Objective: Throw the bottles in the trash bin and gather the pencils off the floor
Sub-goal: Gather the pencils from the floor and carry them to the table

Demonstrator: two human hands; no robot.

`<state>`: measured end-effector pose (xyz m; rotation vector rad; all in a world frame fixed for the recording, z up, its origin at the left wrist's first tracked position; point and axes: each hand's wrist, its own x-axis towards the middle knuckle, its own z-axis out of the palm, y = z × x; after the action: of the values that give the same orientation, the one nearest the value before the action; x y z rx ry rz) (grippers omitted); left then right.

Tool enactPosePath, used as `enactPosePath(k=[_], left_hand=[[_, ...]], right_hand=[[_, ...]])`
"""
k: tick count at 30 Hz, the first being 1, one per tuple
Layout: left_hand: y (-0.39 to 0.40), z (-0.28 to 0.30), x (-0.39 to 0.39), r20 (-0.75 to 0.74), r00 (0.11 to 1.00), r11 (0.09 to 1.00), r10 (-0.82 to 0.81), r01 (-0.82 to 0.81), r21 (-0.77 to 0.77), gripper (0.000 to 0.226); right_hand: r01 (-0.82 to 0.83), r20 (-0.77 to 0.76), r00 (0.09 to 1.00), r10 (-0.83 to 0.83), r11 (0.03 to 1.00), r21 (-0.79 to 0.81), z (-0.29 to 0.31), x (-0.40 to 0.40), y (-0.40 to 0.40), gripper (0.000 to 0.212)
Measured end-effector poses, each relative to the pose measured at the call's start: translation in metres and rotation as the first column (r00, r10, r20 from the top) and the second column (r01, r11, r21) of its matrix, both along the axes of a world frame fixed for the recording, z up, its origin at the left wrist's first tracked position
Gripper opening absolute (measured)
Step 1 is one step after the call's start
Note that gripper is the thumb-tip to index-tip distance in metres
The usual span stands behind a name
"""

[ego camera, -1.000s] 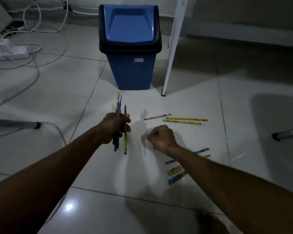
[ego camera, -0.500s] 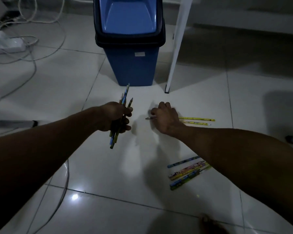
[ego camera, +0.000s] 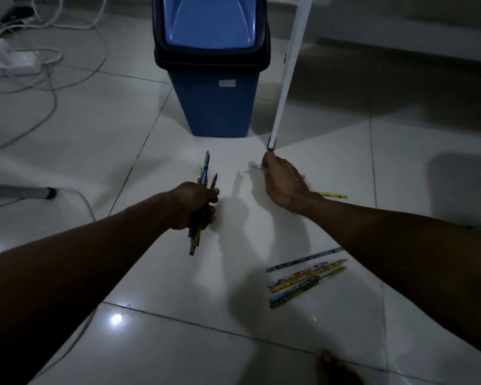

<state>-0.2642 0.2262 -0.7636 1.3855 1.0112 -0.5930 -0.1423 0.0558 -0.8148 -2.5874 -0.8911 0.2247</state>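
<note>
My left hand [ego camera: 195,207] is closed around a bunch of several pencils [ego camera: 204,176], held upright above the white tiled floor. My right hand [ego camera: 282,182] reaches forward, its fingers closed on a pink pencil [ego camera: 257,167] whose tip shows at the fingertips. A yellow pencil [ego camera: 333,195] lies on the floor just right of that hand. Several more coloured pencils [ego camera: 306,276] lie in a loose group under my right forearm. The blue trash bin [ego camera: 214,104] with its swing lid stands straight ahead. No bottles are in view.
A white table leg [ego camera: 285,87] stands just right of the bin, its foot near my right hand. White cables and a power strip [ego camera: 14,61] lie at the far left. A grey metal leg [ego camera: 20,191] juts in from the left. A foot [ego camera: 331,362] shows at the bottom.
My right hand moved forward to the pink pencil and closed on it, lifting it off the tile. My left hand kept its bunch and shifted slightly forward. The view tilted closer to the bin.
</note>
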Motion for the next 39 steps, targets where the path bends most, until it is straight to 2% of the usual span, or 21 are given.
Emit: enactPosePath(k=[3, 5, 7, 9, 11, 14, 17, 21, 27, 33, 39], left_hand=[[-0.004, 0.003, 0.005, -0.005, 0.999, 0.999, -0.041, 0.041, 0.033, 0.024], [-0.010, 0.007, 0.010, 0.002, 0.998, 0.997, -0.067, 0.067, 0.049, 0.025], [-0.018, 0.010, 0.015, 0.015, 0.996, 0.995, -0.092, 0.091, 0.049, 0.026], [-0.025, 0.013, 0.021, 0.036, 0.992, 0.992, -0.121, 0.119, 0.038, 0.026], [-0.033, 0.015, 0.026, 0.053, 0.988, 0.990, -0.143, 0.141, 0.028, 0.026], [-0.041, 0.017, 0.035, 0.064, 0.985, 0.987, -0.159, 0.157, 0.025, 0.026], [-0.046, 0.016, 0.040, 0.061, 0.984, 0.986, -0.168, 0.166, 0.029, 0.025], [-0.046, 0.012, 0.042, 0.035, 0.983, 0.983, -0.180, 0.179, 0.045, 0.025], [-0.041, 0.008, 0.041, 0.010, 0.981, 0.980, -0.192, 0.191, 0.060, 0.024], [-0.039, 0.006, 0.040, 0.007, 0.982, 0.981, -0.186, 0.186, 0.062, 0.023], [-0.035, 0.006, 0.037, -0.009, 0.984, 0.981, -0.177, 0.177, 0.082, 0.023]], right_hand=[[0.147, -0.105, 0.983, -0.152, 0.988, -0.046, -0.001, 0.016, -0.031, 0.021], [0.231, -0.128, 0.961, -0.244, 0.967, -0.106, -0.002, 0.025, -0.053, 0.015], [0.256, -0.191, 0.944, -0.271, 0.962, -0.097, -0.004, 0.029, -0.070, 0.017], [0.237, -0.225, 0.940, -0.256, 0.966, -0.109, -0.004, 0.030, -0.086, 0.018], [0.178, -0.241, 0.948, -0.208, 0.974, -0.138, -0.005, 0.030, -0.098, 0.011], [0.114, -0.201, 0.969, -0.144, 0.981, -0.155, -0.009, 0.027, -0.107, 0.024], [0.169, -0.135, 0.973, -0.185, 0.978, -0.121, -0.016, 0.026, -0.108, 0.022], [0.171, -0.160, 0.969, -0.188, 0.979, -0.112, -0.020, 0.027, -0.108, 0.010], [0.178, -0.177, 0.963, -0.201, 0.974, -0.141, -0.024, 0.029, -0.106, 0.015], [0.025, -0.110, 0.993, -0.053, 0.970, -0.240, -0.024, 0.031, -0.109, 0.024], [-0.001, -0.056, 0.998, -0.014, 0.967, -0.256, -0.021, 0.025, -0.111, 0.021]])
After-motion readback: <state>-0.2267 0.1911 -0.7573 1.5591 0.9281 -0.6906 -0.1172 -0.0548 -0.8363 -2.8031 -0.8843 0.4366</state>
